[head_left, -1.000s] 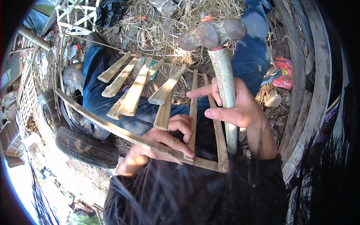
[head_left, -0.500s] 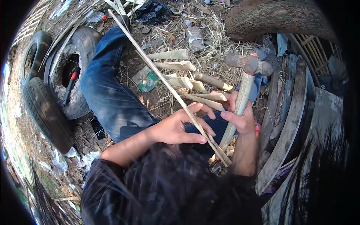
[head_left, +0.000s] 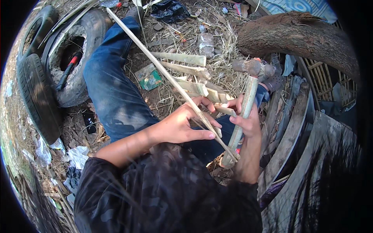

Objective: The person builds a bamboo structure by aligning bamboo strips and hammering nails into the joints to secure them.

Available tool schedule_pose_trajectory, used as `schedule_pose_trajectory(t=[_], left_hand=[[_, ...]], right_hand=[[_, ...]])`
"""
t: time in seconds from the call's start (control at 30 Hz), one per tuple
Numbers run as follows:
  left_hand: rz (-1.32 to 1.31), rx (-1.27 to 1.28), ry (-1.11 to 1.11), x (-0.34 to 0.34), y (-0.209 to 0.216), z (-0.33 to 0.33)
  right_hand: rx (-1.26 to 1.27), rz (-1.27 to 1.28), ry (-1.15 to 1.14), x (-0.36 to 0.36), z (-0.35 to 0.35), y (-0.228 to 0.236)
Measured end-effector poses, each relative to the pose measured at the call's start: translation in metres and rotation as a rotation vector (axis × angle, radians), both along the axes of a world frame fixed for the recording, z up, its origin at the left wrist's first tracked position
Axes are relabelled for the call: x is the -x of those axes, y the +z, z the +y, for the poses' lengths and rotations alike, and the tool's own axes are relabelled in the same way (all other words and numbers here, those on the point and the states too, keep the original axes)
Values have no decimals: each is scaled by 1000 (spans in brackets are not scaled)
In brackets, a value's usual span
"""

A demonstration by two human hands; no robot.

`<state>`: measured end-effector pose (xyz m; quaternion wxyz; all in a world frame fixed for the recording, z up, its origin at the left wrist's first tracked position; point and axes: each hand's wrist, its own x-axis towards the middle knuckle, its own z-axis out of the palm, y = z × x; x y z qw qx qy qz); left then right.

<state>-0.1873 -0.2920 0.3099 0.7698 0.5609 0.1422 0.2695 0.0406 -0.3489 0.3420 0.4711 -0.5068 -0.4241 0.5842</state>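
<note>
My left hand (head_left: 186,125) is closed round a long, thin bamboo strip (head_left: 149,57) that runs from the upper left down to my lap. Its fingertips also reach the end of a short bamboo slat (head_left: 225,111). My right hand (head_left: 248,120) grips the pale green handle of a hammer (head_left: 243,101), its rusty metal head pointing up and away from me. The right thumb and fingertips touch the same slat end. Beyond my hands, several split bamboo slats (head_left: 182,59) lie fanned out in a row, their near parts partly hidden by my fingers.
Old tyres (head_left: 40,99) lie at the left, one filled with concrete and holding a red-and-black handled tool (head_left: 70,70). A thick tree trunk (head_left: 295,37) crosses the upper right. Weathered planks (head_left: 287,143) stand along my right side. Dry grass and litter cover the ground.
The view has shifted slightly, showing more at the upper right. Both hands keep their holds; my left fingers have come a little closer to the slat end by my right thumb.
</note>
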Motion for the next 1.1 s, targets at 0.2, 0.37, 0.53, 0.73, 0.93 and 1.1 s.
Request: schedule_pose_trajectory(t=[0.2, 0.37, 0.53, 0.73, 0.93, 1.1], left_hand=[[154, -233, 99, -8, 10, 16], [170, -513, 238, -18, 6, 18], [150, -391, 240, -30, 14, 15], [116, -395, 314, -35, -3, 6], [120, -415, 352, -40, -9, 1], [292, -353, 330, -45, -9, -1]], right_hand=[[31, -49, 32, -2, -5, 4], [125, 50, -35, -1, -6, 4], [141, 8, -60, -15, -10, -1], [191, 143, -153, -6, -11, 6], [229, 303, -100, -18, -19, -1], [168, 346, -98, -15, -21, 6]])
